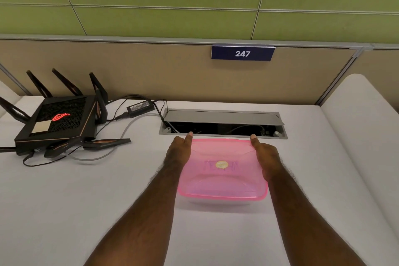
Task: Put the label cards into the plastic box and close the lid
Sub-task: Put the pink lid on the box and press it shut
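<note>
A clear plastic box (224, 202) stands on the white desk, covered by a translucent pink lid (222, 181) with a round gold sticker in its middle. My left hand (180, 151) grips the lid's left side, thumb on the far left corner. My right hand (266, 155) grips the right side, thumb on the far right corner. The lid lies flat on the box. A faint dark shape shows through the pink under the sticker; I cannot tell whether it is the label cards.
A black router (58, 121) with antennas, its power brick (140, 107) and loose cables (121, 136) fill the left of the desk. An open grey cable hatch (223, 122) lies just beyond the box. A beige partition with a "247" sign (243, 53) backs the desk.
</note>
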